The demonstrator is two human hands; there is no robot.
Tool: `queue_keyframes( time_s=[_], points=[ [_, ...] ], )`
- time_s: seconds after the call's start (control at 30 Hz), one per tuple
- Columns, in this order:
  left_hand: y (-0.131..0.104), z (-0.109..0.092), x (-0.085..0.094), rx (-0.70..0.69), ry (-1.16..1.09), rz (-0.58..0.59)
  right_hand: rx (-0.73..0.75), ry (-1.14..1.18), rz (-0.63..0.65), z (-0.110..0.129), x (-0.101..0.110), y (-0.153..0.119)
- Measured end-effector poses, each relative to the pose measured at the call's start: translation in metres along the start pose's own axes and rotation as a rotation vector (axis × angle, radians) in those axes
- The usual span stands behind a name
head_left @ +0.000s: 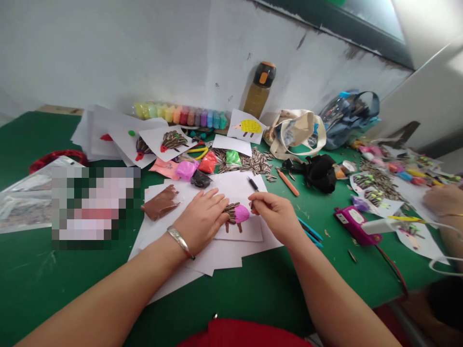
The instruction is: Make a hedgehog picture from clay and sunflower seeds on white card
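Observation:
My left hand (204, 219) lies flat with its fingers stretched over white paper, touching the left side of a small animal picture (244, 232). The picture has a pink clay body (241, 213), striped sunflower seeds pressed on at the left, and brown clay legs. Right of the pink clay, my right hand (277, 214) is closed in a pinch on a sunflower seed (252, 205), mostly covered by the fingers. A black pen (252, 183) lies just above those fingers. Beside my left hand rests a packet of brown clay (161, 202).
A heap of sunflower seeds (258, 161) and clay packets (187, 169) lie behind the paper. An orange tool (288, 182), a black pouch (320, 173) and a magenta box (356, 225) are at right. A bottle (258, 91) stands by the wall. Another person's hand (443, 198) is far right.

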State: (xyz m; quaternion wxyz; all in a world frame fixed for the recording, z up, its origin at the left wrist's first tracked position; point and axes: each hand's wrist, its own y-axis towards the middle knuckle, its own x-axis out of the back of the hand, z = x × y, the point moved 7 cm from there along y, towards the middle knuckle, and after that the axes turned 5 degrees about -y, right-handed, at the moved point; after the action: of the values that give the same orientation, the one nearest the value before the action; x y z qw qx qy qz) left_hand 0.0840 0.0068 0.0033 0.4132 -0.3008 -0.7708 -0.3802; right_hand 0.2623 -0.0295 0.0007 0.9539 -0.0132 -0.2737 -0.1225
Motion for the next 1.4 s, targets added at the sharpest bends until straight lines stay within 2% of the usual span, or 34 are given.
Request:
queue_keyframes(
  time_s=[0.07,0.17,0.47,0.67,1.03,1.4],
  points=[
    [0.000,0.005,0.006,0.003,-0.002,-0.038,-0.068,0.095,0.015,-0.007,-0.006,-0.001],
    [0.000,0.012,0.009,0.019,-0.014,-0.056,-0.061,0.109,0.040,-0.011,-0.010,0.003],
    [0.003,0.012,0.007,0.023,-0.043,-0.036,0.120,-0.218,0.072,-0.002,-0.010,0.004],
    [0.001,0.008,0.005,0.047,-0.035,0.011,0.310,-0.374,0.073,0.010,-0.016,0.002],
    [0.000,-0.001,-0.001,0.007,-0.008,0.078,0.393,-0.525,0.055,0.013,-0.025,0.000],
    [-0.002,0.000,-0.015,0.072,0.032,0.218,0.464,-0.579,0.037,0.017,-0.030,-0.004]
  ],
)
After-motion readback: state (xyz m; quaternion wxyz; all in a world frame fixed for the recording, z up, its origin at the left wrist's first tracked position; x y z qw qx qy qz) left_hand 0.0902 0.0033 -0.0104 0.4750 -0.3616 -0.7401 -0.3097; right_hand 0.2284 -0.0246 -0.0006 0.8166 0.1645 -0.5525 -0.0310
